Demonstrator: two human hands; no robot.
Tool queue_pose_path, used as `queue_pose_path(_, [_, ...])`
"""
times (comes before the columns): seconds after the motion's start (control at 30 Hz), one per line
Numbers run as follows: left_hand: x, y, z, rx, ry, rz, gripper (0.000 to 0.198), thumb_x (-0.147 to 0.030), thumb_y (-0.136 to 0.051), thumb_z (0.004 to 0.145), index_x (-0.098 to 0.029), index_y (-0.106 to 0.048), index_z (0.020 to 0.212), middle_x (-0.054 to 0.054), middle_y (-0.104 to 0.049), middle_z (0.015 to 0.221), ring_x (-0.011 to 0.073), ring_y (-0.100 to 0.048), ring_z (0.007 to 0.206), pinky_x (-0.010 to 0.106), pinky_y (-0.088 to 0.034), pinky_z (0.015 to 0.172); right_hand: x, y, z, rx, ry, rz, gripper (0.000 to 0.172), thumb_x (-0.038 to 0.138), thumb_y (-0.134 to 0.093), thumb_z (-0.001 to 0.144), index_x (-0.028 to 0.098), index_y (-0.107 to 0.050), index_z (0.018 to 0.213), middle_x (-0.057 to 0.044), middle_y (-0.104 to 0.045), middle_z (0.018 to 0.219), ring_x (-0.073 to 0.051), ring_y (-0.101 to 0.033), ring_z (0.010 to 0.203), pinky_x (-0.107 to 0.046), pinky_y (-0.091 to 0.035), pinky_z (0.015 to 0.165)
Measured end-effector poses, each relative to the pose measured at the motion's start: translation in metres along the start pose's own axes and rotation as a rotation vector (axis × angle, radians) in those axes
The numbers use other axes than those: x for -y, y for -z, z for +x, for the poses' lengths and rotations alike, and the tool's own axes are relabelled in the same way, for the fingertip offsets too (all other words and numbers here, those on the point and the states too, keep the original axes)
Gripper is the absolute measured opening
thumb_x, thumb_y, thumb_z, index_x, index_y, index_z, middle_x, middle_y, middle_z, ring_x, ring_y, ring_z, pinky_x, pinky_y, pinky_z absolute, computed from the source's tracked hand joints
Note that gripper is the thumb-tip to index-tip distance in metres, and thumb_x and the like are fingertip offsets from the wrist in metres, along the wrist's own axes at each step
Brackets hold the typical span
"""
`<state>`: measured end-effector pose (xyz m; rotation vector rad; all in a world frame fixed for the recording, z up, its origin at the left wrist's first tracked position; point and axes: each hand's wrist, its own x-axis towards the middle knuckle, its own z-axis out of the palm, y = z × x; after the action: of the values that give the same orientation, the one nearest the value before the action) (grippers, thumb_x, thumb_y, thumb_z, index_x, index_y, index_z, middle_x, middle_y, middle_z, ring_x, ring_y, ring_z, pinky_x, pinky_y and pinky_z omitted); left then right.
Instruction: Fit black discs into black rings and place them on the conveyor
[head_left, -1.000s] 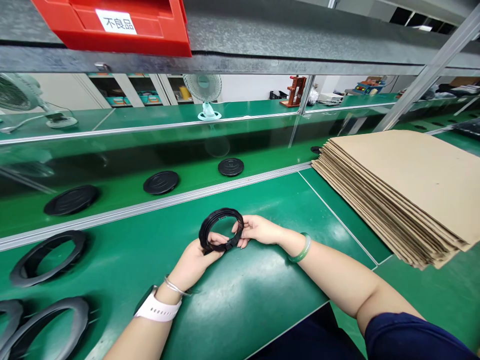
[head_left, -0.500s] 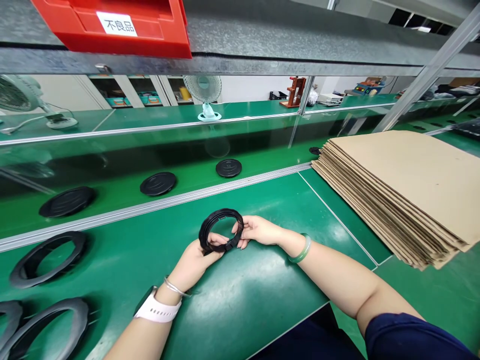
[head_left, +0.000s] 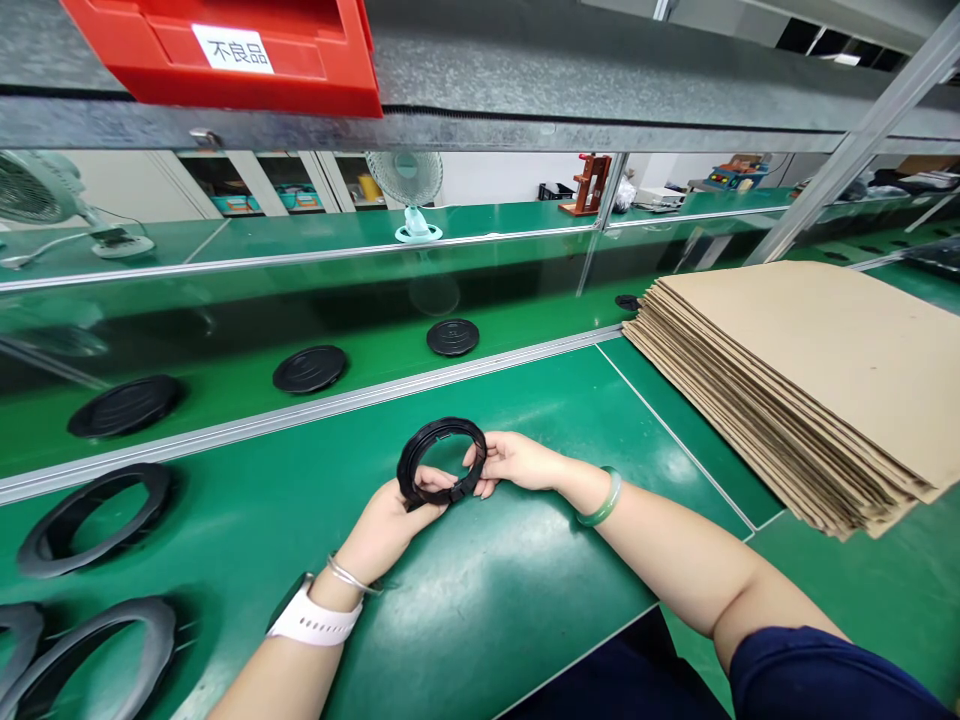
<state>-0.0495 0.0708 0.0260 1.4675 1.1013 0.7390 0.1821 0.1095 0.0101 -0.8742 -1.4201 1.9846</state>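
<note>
Between my two hands is a black plastic ring, tilted so that its open middle faces me, above the green tabletop. My left hand grips its lower left side, with fingers showing through the opening. On the right rim, my right hand pinches the ring between thumb and fingers. Larger black rings lie on the table at left, one farther back and another nearer, with part of a third at the frame edge.
Black discs lie on a green conveyor belt behind a metal rail. A stack of brown cardboard sheets stands at right. Overhead, a red bin sits on a metal shelf. Small fans stand beyond.
The black discs on the belt have shifted slightly to the left. My hands and the ring in them stay practically still.
</note>
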Motion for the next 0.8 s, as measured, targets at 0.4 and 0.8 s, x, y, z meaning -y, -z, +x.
queue_pose_path(0.4, [-0.0025, -0.0004, -0.0004, 0.004, 0.004, 0.009, 0.02, -0.029, -0.074, 0.075, -0.019, -0.07, 0.092, 0.01, -0.075, 0.105, 0.0277, -0.068, 0.102, 0.045, -0.05, 0.1, 0.0006, 0.0, -0.0004, 0.0, -0.003, -0.018, 0.02, 0.009, -0.061, 0.082, 0.013, -0.057, 0.101, -0.003, -0.071, 0.071, -0.014, -0.07, 0.064, -0.027, -0.059, 0.068])
queue_pose_path(0.8, [-0.0002, 0.0002, 0.0, 0.005, -0.008, 0.015, 0.02, -0.028, -0.073, 0.075, -0.02, -0.071, 0.092, 0.01, -0.076, 0.105, 0.0282, -0.068, 0.102, 0.045, -0.05, 0.1, -0.0006, 0.0008, 0.0, -0.002, -0.008, -0.012, 0.02, 0.011, -0.064, 0.082, 0.013, -0.057, 0.1, -0.002, -0.071, 0.071, -0.014, -0.07, 0.064, -0.026, -0.058, 0.068])
